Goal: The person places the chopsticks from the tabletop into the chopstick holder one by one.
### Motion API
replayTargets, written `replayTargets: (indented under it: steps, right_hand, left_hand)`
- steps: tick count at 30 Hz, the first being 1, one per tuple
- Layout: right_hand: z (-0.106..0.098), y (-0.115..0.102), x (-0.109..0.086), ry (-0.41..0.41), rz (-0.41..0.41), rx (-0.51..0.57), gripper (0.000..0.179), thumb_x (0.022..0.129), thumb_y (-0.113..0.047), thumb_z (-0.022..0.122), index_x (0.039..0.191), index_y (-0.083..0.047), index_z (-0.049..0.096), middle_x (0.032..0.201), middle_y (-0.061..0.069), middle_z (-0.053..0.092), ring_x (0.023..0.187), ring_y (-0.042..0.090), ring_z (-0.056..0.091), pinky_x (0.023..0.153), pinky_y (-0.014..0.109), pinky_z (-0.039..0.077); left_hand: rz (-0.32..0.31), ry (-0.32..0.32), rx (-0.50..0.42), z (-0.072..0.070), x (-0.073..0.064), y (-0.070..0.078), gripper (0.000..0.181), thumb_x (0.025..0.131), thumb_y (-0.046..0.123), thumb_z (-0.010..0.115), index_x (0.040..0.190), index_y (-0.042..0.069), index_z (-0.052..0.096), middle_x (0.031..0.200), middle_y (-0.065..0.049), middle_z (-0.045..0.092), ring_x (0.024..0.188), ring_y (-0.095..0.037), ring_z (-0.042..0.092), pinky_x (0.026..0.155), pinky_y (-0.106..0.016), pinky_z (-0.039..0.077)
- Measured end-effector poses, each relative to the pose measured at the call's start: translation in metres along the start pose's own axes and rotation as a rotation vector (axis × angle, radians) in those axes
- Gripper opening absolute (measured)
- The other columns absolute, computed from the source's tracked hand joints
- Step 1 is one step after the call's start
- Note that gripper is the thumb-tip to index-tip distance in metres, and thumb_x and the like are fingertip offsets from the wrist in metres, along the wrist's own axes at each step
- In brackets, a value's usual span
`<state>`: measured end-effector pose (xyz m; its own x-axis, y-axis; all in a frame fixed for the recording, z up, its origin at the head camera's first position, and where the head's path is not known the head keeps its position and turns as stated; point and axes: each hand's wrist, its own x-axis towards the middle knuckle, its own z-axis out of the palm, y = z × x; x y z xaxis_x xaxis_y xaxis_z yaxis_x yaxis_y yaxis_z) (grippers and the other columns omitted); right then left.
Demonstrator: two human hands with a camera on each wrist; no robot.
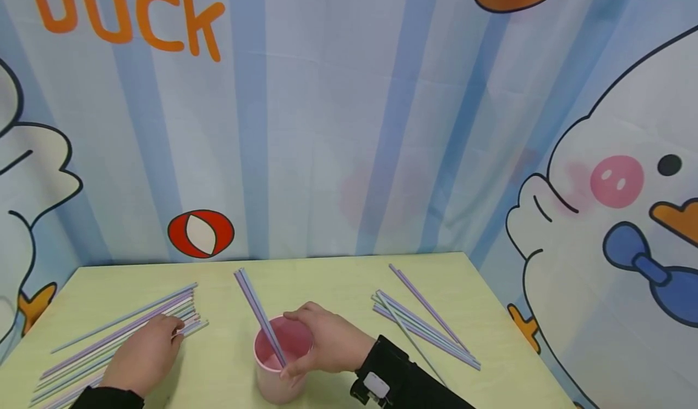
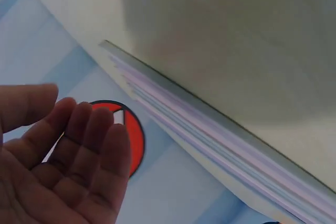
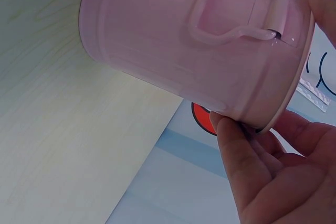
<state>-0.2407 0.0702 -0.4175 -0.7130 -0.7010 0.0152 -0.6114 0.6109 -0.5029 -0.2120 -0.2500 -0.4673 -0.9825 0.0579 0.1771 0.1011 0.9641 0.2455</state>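
My right hand (image 1: 327, 339) holds a small pink bucket (image 1: 275, 388) by its rim, thumb at the near side and fingers at the far side. In the right wrist view, a wire handle (image 3: 226, 38) lies against the bucket's wall. A few lilac and bluish straws (image 1: 259, 312) lean out of the bucket to the left. Over the pile of pastel straws (image 1: 117, 335) at the left is my left hand (image 1: 144, 351). Its loosely bent fingers are apart from the straws (image 2: 210, 124) in the left wrist view, with nothing in the palm.
A second group of pastel straws (image 1: 431, 333) lies on the pale yellow table (image 1: 327, 282) to the right, some crossing each other. Behind the table's far edge hangs a blue-and-white striped curtain (image 1: 322, 124) with cartoon ducks.
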Motion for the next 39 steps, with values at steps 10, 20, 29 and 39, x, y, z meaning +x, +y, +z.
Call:
replayTargets:
  steps: [10, 20, 29, 39]
  right_hand:
    - [-0.001, -0.001, 0.0, -0.008, 0.012, 0.019, 0.09, 0.057, -0.067, 0.068, 0.131, -0.02, 0.045, 0.112, -0.009, 0.047, 0.094, 0.005, 0.05, 0.071, 0.017, 0.042]
    - [-0.003, -0.003, 0.0, -0.022, 0.02, 0.033, 0.089, 0.058, -0.065, 0.068, 0.131, -0.02, 0.045, 0.112, -0.009, 0.047, 0.094, 0.005, 0.05, 0.07, 0.016, 0.042]
    - [-0.003, -0.003, 0.0, -0.017, 0.015, 0.029, 0.089, 0.059, -0.065, 0.068, 0.131, -0.019, 0.045, 0.112, -0.008, 0.048, 0.094, 0.006, 0.05, 0.07, 0.016, 0.042]
    - [-0.003, -0.003, 0.0, -0.014, 0.012, 0.033, 0.089, 0.059, -0.065, 0.069, 0.131, -0.019, 0.045, 0.112, -0.008, 0.047, 0.093, 0.005, 0.05, 0.07, 0.016, 0.042]
  left_hand:
    - [0.029, -0.061, 0.139, 0.016, -0.011, -0.019, 0.013, 0.081, 0.011, 0.062, 0.093, 0.006, 0.063, 0.077, -0.004, 0.046, 0.062, -0.015, 0.047, 0.057, -0.034, 0.044]
    - [-0.035, -0.124, 0.139, 0.019, -0.014, -0.016, 0.017, 0.083, 0.013, 0.06, 0.099, 0.006, 0.063, 0.081, -0.006, 0.045, 0.064, -0.016, 0.046, 0.058, -0.036, 0.044]
    - [-0.012, -0.054, 0.117, 0.021, -0.012, -0.017, 0.008, 0.083, 0.01, 0.059, 0.089, 0.006, 0.063, 0.081, -0.006, 0.048, 0.07, -0.022, 0.051, 0.063, -0.041, 0.045]
    - [-0.032, -0.14, 0.099, 0.022, -0.011, -0.012, 0.007, 0.081, 0.009, 0.061, 0.087, 0.007, 0.057, 0.077, -0.003, 0.049, 0.07, -0.019, 0.051, 0.065, -0.04, 0.045]
